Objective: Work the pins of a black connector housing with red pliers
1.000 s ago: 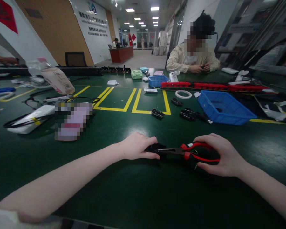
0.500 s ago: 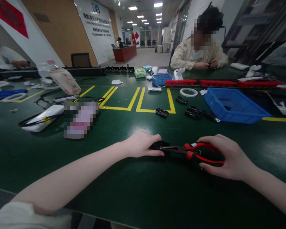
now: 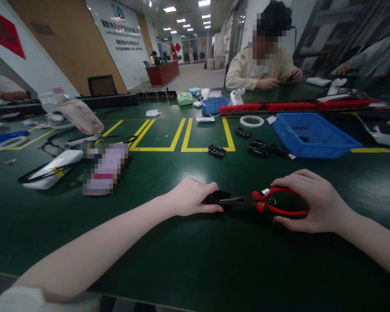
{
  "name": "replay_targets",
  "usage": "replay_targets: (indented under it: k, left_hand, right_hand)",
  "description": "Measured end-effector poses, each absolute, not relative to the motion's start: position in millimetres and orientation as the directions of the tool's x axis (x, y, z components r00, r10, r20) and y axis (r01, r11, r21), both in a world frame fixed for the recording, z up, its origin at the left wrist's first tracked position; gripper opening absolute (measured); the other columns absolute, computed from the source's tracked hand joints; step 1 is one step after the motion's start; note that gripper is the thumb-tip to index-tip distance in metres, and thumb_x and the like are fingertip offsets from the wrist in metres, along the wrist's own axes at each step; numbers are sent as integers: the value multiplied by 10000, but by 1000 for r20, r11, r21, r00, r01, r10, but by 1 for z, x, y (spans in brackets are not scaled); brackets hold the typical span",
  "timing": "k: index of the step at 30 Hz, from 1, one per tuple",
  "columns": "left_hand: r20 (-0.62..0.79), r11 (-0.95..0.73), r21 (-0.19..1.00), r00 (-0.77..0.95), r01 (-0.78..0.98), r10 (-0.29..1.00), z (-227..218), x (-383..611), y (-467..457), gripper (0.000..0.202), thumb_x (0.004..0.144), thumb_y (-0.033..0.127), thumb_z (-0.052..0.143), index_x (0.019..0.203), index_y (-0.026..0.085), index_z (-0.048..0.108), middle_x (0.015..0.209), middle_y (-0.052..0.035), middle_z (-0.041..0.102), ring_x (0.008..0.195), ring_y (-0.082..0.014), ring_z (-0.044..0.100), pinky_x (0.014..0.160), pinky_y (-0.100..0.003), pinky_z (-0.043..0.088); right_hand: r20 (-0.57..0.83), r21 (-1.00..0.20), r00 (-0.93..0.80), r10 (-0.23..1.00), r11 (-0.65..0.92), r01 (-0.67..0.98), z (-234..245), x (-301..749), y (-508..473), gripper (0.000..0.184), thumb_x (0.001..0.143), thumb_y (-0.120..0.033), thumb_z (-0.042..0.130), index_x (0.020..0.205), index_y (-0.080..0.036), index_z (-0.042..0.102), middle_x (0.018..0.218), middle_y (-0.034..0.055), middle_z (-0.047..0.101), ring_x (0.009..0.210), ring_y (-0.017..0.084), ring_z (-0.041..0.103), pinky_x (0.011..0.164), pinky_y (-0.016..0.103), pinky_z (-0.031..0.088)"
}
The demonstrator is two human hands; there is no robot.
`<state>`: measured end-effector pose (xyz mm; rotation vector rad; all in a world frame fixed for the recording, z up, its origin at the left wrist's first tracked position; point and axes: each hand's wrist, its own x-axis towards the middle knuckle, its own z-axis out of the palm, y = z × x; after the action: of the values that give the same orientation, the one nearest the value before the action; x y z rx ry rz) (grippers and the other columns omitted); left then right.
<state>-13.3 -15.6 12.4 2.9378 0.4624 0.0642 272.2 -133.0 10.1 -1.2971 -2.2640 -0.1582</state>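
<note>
My left hand [image 3: 195,197] is closed on a small black part [image 3: 216,197], thumb and fingers on either side of it, low over the green table. My right hand [image 3: 315,201] grips the red-and-black handles of long-nose pliers [image 3: 263,201]. The pliers' jaws point left and their tips meet the black part's right end; whether they pinch it cannot be made out. Similar black parts [image 3: 217,151] lie farther back, with several more [image 3: 260,148] beside the blue bin.
A blue bin [image 3: 315,134] stands back right, near a white ring [image 3: 251,121]. Left are a phone [image 3: 106,169], a white device with a black cord [image 3: 53,169] and a tilted bottle [image 3: 79,112]. A person in a striped shirt [image 3: 263,65] sits opposite.
The view has shifted slightly, moving the background to the left. The pliers' jaws remain at the black part, and both hands keep their holds. The person opposite has moved their hands apart.
</note>
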Motion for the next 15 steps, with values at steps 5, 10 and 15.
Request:
replay_targets:
  k: [5, 10, 15]
  left_hand:
    - [32, -932, 204, 950, 298, 311, 12, -14, -15, 373, 891, 529, 486, 1007, 175, 510, 688, 25, 585, 555, -123, 531, 496, -215, 326]
    - [36, -913, 274, 945, 303, 324, 11, -15, -14, 354, 892, 517, 492, 1000, 181, 511, 686, 38, 572, 539, -106, 507, 488, -200, 319]
    - [24, -910, 272, 943, 314, 332, 11, -14, -14, 352, 892, 513, 495, 1002, 179, 509, 700, 34, 580, 558, -111, 519, 502, -205, 328]
  right_hand:
    - [495, -139, -416, 763, 542, 829, 7, 273, -131, 498, 652, -436, 685, 1094, -289, 507, 890, 39, 665, 735, 257, 618, 722, 479, 468]
    - [476, -3, -459, 750, 523, 852, 6, 275, -129, 463, 702, -466, 643, 1076, -219, 528, 899, 76, 680, 765, 258, 628, 786, 479, 438]
    - [411, 26, -479, 776, 516, 856, 4, 279, -128, 566, 686, -533, 645, 1122, -201, 503, 941, 83, 665, 835, 263, 626, 811, 486, 463]
